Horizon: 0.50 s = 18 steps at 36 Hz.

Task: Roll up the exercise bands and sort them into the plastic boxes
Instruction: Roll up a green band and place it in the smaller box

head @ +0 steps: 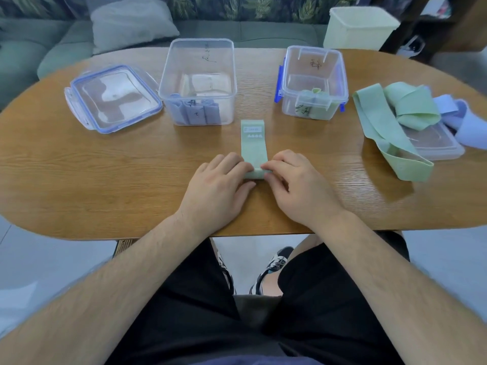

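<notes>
Both forearms reach over the near edge of the table [105, 167], palms down. The left hand [218, 185] and right hand [297, 185] sit side by side at table centre, fingers curled, each gripping the rolled near end of the green band [254, 148]. The unrolled length lies flat, running from the fingertips toward the far side. It ends between the left box [197, 83] and right box [311, 83].

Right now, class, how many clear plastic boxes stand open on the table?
2. The left box stands left of centre with purple bands inside; the right box stands right of centre with green bands inside. None looks hidden.
</notes>
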Motion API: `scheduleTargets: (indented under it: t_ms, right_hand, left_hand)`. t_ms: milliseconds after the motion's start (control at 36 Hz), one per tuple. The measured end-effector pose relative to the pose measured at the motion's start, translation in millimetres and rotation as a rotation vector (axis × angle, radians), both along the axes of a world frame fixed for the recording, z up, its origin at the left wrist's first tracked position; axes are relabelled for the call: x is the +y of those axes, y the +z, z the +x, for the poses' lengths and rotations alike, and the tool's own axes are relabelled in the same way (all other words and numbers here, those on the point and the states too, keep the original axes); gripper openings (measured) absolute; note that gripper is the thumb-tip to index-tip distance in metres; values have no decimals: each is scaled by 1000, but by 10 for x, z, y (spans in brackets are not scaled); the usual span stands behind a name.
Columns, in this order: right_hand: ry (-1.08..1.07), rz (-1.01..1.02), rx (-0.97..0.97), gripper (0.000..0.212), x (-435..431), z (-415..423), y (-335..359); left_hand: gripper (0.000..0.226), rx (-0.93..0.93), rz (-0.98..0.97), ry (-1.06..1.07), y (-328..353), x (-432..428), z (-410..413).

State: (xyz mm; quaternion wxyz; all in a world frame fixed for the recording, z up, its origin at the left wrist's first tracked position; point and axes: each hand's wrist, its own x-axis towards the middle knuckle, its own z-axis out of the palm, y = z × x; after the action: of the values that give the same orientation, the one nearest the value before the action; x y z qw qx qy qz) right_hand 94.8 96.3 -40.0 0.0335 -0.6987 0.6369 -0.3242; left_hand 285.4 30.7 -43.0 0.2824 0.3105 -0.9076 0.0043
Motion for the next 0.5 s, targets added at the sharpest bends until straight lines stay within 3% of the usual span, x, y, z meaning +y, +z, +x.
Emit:
scheduleTargets:
  t_ms: [389,500]
  right_hand:
    - [-63,61,42,18,-235,-25,88]
    - [-61,100,40,21,-338,-84,114]
  left_hand:
    - [43,-115,30,90,83,-238,-122]
    - [31,-63,28,60,74,-219,-155]
